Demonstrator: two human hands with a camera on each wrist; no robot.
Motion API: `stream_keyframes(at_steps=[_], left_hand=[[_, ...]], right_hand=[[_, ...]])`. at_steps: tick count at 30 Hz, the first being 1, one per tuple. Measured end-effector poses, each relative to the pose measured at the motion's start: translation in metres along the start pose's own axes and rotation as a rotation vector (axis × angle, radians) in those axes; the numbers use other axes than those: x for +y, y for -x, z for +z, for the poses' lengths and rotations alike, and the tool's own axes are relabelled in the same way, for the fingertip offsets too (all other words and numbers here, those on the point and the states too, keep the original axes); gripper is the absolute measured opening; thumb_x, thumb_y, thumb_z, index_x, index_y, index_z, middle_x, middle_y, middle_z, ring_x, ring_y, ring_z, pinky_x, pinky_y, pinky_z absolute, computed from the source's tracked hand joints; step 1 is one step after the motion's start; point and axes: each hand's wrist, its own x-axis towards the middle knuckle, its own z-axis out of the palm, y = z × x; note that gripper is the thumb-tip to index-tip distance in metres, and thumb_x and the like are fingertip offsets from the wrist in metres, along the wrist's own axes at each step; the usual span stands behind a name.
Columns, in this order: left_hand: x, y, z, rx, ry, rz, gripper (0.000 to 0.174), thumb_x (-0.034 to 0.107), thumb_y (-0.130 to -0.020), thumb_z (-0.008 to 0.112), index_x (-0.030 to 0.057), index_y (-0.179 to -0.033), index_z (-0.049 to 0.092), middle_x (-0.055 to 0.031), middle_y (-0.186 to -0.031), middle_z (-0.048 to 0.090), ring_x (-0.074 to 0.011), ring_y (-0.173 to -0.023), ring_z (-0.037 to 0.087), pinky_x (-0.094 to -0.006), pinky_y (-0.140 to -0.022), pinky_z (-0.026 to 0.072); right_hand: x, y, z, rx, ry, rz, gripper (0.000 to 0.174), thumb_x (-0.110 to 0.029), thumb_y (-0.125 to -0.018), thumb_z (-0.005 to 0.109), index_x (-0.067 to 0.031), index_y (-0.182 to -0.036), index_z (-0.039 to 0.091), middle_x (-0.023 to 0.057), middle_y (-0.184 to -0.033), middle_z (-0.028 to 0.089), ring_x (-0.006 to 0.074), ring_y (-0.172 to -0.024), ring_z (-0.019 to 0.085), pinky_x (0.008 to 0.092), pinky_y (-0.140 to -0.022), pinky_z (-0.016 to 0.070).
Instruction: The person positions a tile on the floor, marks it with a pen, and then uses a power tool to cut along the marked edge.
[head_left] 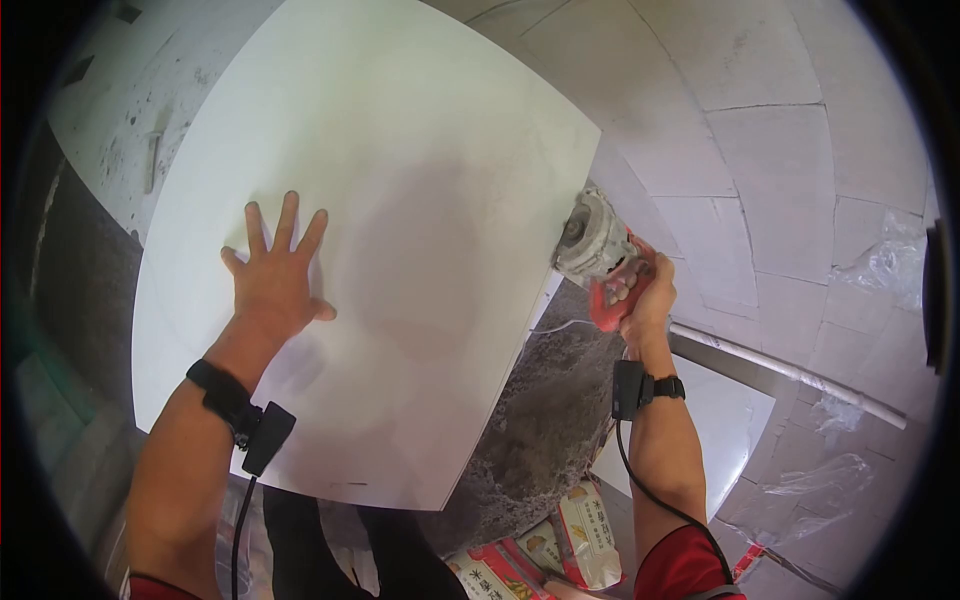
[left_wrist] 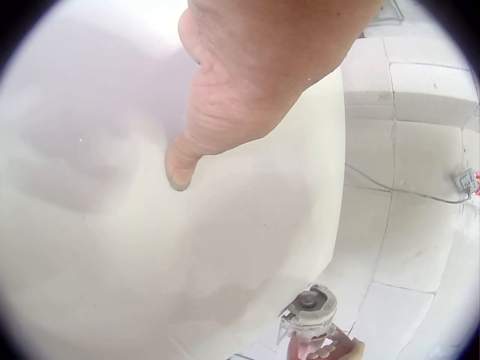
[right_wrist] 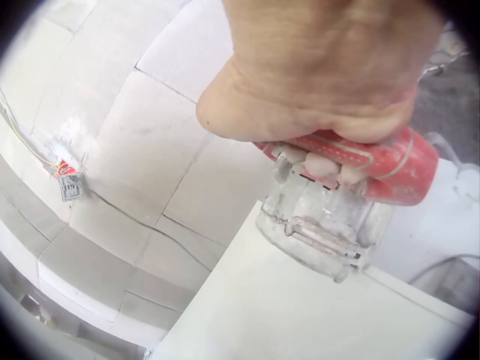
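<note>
A large white panel (head_left: 430,330) fills the middle of the head view. The left hand (head_left: 275,280) lies flat on it, fingers spread; in the left wrist view its thumb (left_wrist: 182,165) touches the white surface. At the panel's right edge, the right hand (head_left: 648,295) grips the red handle of a dusty power tool (head_left: 592,238). The tool's grey head (right_wrist: 319,225) sits against the panel edge in the right wrist view, with the fingers of the right hand (right_wrist: 322,82) curled round the red body. What lies under the tool's head is hidden.
Pale blocks (head_left: 780,160) line the right side. A white pipe (head_left: 790,370), a smaller white panel (head_left: 735,400) and clear plastic (head_left: 820,490) lie at the lower right. Printed bags (head_left: 590,535) are near the person's legs. A cable (left_wrist: 405,193) runs to a socket (left_wrist: 466,182).
</note>
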Motion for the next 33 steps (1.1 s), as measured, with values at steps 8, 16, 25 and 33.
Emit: stream_keyframes(at_steps=[8,16,25,33], left_hand=[[0.001,-0.001,-0.003,-0.03,-0.005,-0.005,0.116,0.039,-0.057,0.087,0.0294,-0.151,0.019,-0.0049,-0.16,0.004,-0.0437,-0.144,0.003,-0.0693,-0.101,0.0299],[0.001,-0.003,-0.003,-0.03,-0.002,-0.022,0.118,0.036,-0.056,0.088,0.031,-0.151,0.019,-0.003,-0.16,0.004,-0.042,-0.145,0.004,-0.0685,-0.103,0.0295],[0.001,-0.003,-0.002,-0.008,-0.017,-0.019,0.118,0.036,-0.055,0.088,0.0309,-0.151,0.019,-0.0023,-0.16,0.004,-0.0415,-0.145,0.005,-0.0678,-0.102,0.0304],[0.003,-0.005,-0.011,-0.019,-0.025,-0.025,0.119,0.036,-0.054,0.088,0.0309,-0.151,0.02,-0.0024,-0.16,0.005,-0.0415,-0.145,0.006,-0.0675,-0.102,0.0307]], right_hand=[[0.003,0.012,-0.008,-0.003,-0.025,0.047,0.033,-0.036,-0.092,0.049,-0.0046,-0.093,0.059,0.0047,-0.062,0.051,0.0163,-0.046,0.05,0.0297,-0.038,0.0399],[0.005,0.023,-0.014,0.013,0.009,0.033,0.031,-0.035,-0.092,0.049,-0.005,-0.091,0.058,0.0049,-0.064,0.053,0.015,-0.05,0.053,0.0285,-0.039,0.0429],[0.01,0.029,-0.014,-0.002,-0.02,0.005,0.031,-0.036,-0.092,0.048,-0.0057,-0.085,0.054,0.0044,-0.061,0.052,0.0143,-0.043,0.049,0.0276,-0.036,0.0418],[0.003,0.036,-0.011,0.025,-0.011,0.015,0.031,-0.036,-0.092,0.049,-0.0057,-0.084,0.053,0.0052,-0.061,0.052,0.0146,-0.043,0.049,0.0284,-0.036,0.0415]])
